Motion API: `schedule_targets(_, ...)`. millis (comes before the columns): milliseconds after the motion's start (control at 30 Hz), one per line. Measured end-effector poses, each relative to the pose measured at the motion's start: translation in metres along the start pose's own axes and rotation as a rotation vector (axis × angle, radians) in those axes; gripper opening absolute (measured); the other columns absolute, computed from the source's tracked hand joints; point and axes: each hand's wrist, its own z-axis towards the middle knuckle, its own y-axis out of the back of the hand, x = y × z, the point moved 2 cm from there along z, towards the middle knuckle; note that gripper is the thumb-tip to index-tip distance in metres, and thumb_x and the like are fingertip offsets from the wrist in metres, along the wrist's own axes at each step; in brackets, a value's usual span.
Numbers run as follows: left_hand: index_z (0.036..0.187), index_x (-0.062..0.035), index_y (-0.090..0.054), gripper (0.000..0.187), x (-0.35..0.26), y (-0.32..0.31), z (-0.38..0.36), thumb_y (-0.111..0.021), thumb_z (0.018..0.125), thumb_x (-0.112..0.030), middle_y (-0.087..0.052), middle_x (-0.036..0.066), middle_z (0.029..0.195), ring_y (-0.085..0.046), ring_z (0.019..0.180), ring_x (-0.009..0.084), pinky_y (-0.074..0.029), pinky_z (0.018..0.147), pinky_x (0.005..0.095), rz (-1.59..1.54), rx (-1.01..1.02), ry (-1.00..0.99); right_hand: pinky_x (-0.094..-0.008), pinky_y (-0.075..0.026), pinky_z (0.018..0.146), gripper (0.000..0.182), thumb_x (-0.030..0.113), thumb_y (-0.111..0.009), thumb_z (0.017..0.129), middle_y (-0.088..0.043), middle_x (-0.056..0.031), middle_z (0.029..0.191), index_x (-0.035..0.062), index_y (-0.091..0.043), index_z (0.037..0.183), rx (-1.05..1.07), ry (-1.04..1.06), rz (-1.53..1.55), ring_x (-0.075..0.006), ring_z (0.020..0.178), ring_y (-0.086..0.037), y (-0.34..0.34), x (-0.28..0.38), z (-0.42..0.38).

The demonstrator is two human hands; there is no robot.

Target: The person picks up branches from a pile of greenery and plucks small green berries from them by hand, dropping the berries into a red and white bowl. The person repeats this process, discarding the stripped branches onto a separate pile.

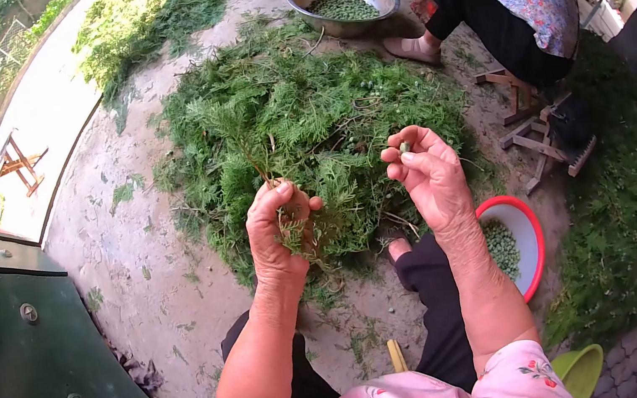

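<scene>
My left hand [281, 227] is closed around a green sprig [246, 152] of feathery, cypress-like leaves; part of it sticks up above the fist and part hangs below. To the right, my right hand [433, 179] pinches a small green seed cone [405, 148] between thumb and fingers. Both hands are held above a large heap of cut green branches [319, 105] on the concrete floor. Below my right forearm stands a red-rimmed white basin [527, 247] with many small green cones [501, 248] in it.
A metal basin [346, 19] of green cones stands beyond the heap. Another person [514, 2] sits at the upper right, near wooden stools [530, 140]. More greenery [622, 230] covers the right side. A dark green metal box [33, 369] stands left; a yellow-green bowl [580, 374] lies lower right.
</scene>
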Motion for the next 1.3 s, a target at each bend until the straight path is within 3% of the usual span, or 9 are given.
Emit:
schedule_targets(267,0.062,-0.0097,-0.043,0.019,0.0,0.006,0.008,-0.055,0.077,-0.014,-0.036,0.0,0.052,-0.034,0.046,0.0116,-0.04,0.06,0.028,-0.252,0.152,0.105,-0.021,-0.044,0.054,0.025,0.005,-0.055,0.085,-0.06,-0.006,0.087,-0.0009,-0.052,0.109,0.226,-0.484,0.014,-0.0105,0.07,-0.057,0.004,-0.048,-0.012)
schedule_targets(467,0.069,-0.0091,-0.046,0.013,0.005,0.01,0.008,-0.054,0.079,-0.014,-0.041,0.0,0.056,-0.039,0.049,0.0123,-0.042,0.064,0.029,-0.179,0.106,0.144,-0.0184,-0.042,0.049,0.026,0.006,-0.056,0.085,-0.061,-0.0031,0.081,-0.0012,-0.054,0.11,0.226,-0.455,-0.125,-0.0081,0.059,-0.054,-0.011,-0.043,-0.017)
schedule_targets(600,0.088,-0.0074,-0.052,0.01,0.003,-0.006,-0.003,-0.056,0.08,-0.011,-0.054,0.001,0.075,-0.053,0.064,0.0139,-0.046,0.07,0.0314,0.116,-0.128,0.153,-0.0164,-0.04,0.048,0.021,0.003,-0.056,0.084,-0.058,-0.0004,0.078,0.0004,-0.06,0.104,0.203,-0.253,-0.378,-0.0051,0.056,-0.052,-0.017,-0.036,-0.016)
schedule_targets(800,0.097,-0.0079,-0.053,0.016,0.022,-0.001,-0.003,-0.056,0.082,-0.011,-0.055,0.002,0.089,-0.055,0.074,0.0119,-0.05,0.057,0.0276,0.296,0.034,0.299,-0.0224,-0.046,0.058,0.022,-0.002,-0.056,0.08,-0.058,-0.0041,0.082,0.0012,-0.062,0.101,0.216,0.048,-0.65,-0.0079,0.062,-0.055,-0.019,-0.036,-0.014)
schedule_targets(867,0.093,-0.0062,-0.053,0.013,0.025,-0.004,-0.005,-0.056,0.083,-0.014,-0.055,0.003,0.086,-0.055,0.069,0.0116,-0.048,0.055,0.0258,0.365,0.098,0.362,-0.0223,-0.047,0.059,0.022,-0.004,-0.056,0.079,-0.058,-0.0055,0.081,0.0003,-0.062,0.099,0.233,0.446,-0.887,-0.0085,0.064,-0.056,-0.014,-0.04,-0.013)
schedule_targets(1033,0.088,-0.0053,-0.053,0.013,0.031,-0.012,-0.005,-0.056,0.085,-0.017,-0.054,0.002,0.07,-0.05,0.056,0.0114,-0.042,0.049,0.0251,0.503,0.039,0.314,-0.0226,-0.045,0.053,0.022,-0.006,-0.056,0.077,-0.06,-0.0051,0.081,0.0,-0.062,0.097,0.103,0.195,-0.859,-0.0084,0.059,-0.055,-0.01,-0.031,-0.025)
schedule_targets(1100,0.087,-0.0059,-0.053,0.012,0.039,-0.011,-0.007,-0.055,0.085,-0.018,-0.053,0.002,0.066,-0.047,0.053,0.0114,-0.038,0.047,0.025,0.518,0.106,0.38,-0.0275,-0.047,0.05,0.021,-0.007,-0.056,0.076,-0.059,-0.0123,0.08,-0.0002,-0.061,0.095,-0.017,-0.127,-0.7,-0.0185,0.057,-0.059,0.0,-0.03,-0.027)
schedule_targets(1233,0.084,-0.0071,-0.053,0.01,0.058,-0.007,-0.012,-0.054,0.086,-0.016,-0.052,0.003,0.066,-0.046,0.053,0.0119,-0.034,0.046,0.0249,0.478,0.145,0.439,-0.0266,-0.047,0.05,0.018,-0.008,-0.054,0.076,-0.056,-0.012,0.074,-0.0008,-0.058,0.092,0.074,0.462,-1.125,-0.0178,0.057,-0.059,0.013,-0.029,-0.039)
schedule_targets(1300,0.085,-0.007,-0.053,0.01,0.059,-0.002,-0.021,-0.055,0.087,-0.016,-0.052,0.003,0.066,-0.046,0.053,0.0118,-0.034,0.046,0.0246,0.452,0.118,0.464,-0.0265,-0.048,0.051,0.017,-0.006,-0.052,0.077,-0.056,-0.0107,0.075,-0.0005,-0.059,0.091,-0.085,0.28,-1.123,-0.0166,0.058,-0.059,0.037,-0.005,-0.031)
